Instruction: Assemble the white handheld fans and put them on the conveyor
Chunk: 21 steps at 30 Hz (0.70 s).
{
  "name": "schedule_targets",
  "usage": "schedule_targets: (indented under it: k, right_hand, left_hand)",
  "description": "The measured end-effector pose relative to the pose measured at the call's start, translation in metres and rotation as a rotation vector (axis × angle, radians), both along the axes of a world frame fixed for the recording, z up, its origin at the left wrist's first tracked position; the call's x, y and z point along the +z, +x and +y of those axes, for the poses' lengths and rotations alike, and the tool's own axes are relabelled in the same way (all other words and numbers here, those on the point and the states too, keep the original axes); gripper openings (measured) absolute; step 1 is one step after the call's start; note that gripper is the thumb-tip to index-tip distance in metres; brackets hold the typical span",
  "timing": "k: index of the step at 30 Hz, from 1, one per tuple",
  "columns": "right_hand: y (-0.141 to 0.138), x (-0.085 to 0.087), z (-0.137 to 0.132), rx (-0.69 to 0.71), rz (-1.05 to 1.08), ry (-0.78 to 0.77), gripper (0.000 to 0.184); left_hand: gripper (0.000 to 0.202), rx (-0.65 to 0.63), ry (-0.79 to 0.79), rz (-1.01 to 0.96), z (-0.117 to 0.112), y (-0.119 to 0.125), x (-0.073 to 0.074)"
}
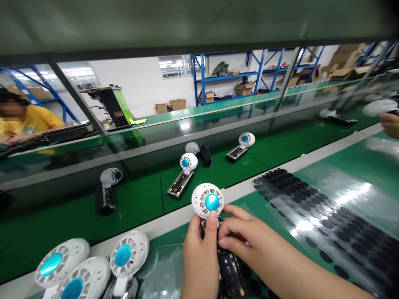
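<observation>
A handheld fan [199, 199] with a white round head, a shiny blue centre and a dark body stands before me, between both hands. My left hand [202, 253] is closed around its neck, the thumb pressed just below the blue disc. From the other side, my right hand [249, 236] is closed on the fan, with its fingers bent against the neck and upper body. Part of the body is hidden by the hands. On my right lies a clear sheet of black round stickers [299, 203]. Several similar fans [129, 253] rest at the lower left.
Beyond the pale rail [170, 222] runs a green conveyor belt [140, 207] carrying several fans [183, 174]. Another person's hand [391, 124] holds a fan at the right edge. A person in yellow [40, 118] sits at the far left. Overhead hangs a panel [187, 25].
</observation>
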State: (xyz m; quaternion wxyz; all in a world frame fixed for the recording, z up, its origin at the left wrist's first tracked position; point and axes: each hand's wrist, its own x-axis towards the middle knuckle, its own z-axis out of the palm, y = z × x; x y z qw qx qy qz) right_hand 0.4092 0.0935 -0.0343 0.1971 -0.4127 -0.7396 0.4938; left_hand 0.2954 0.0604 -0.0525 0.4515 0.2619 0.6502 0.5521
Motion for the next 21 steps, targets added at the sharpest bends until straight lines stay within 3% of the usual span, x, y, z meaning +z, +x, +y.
schedule_targets:
  k: [14,21]
  right_hand:
    - [-0.005,-0.001,-0.0033,-0.011,-0.04,0.028,0.019]
    - [-0.0032,-0.0075,-0.0055,0.036,-0.012,0.155,0.019]
  left_hand:
    - [0.037,0.036,-0.007,-0.021,0.0005,-0.0006,0.0002]
    - [0.036,0.05,0.01,-0.05,0.0002,-0.0016,-0.001]
